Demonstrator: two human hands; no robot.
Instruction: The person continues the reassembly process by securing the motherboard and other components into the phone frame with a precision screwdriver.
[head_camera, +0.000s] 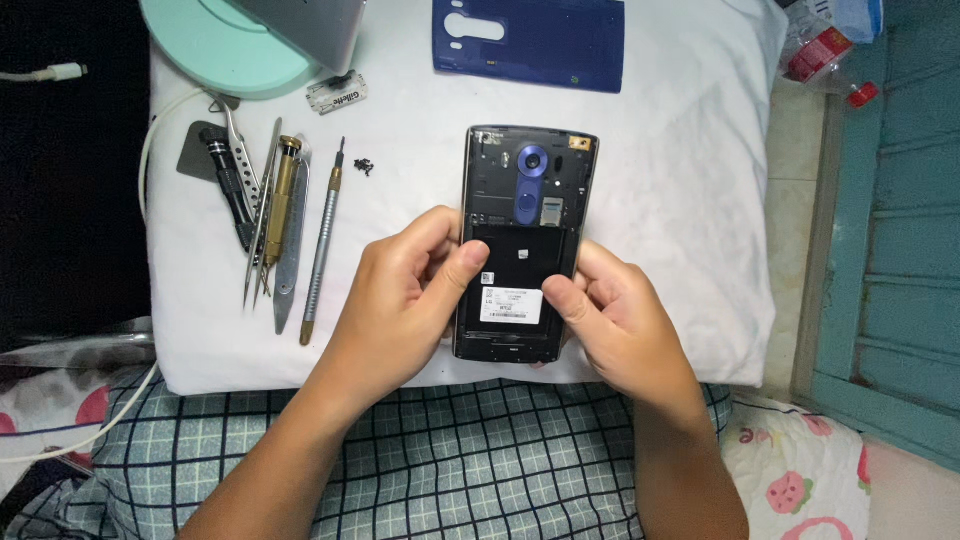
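Phone: I see a smartphone (527, 243) with its back cover off, lying face down on a white cloth (690, 200), camera end pointing away from me.
Left hand: my left hand (400, 300) grips the phone's left edge, thumb pressed on the black battery (520, 262) area.
Right hand: my right hand (620, 325) holds the lower right edge, thumb beside the white label (511, 305).
Cover: the blue back cover (530, 40) lies well apart, at the cloth's far edge.
Tools: a row of tweezers (247, 200), a brass-handled screwdriver (280, 200) and a grey screwdriver (322, 250) lies to the left of the phone.
Small parts: tiny black screws (363, 166) sit near the grey screwdriver's tip; a razor blade (336, 92) lies beyond them.
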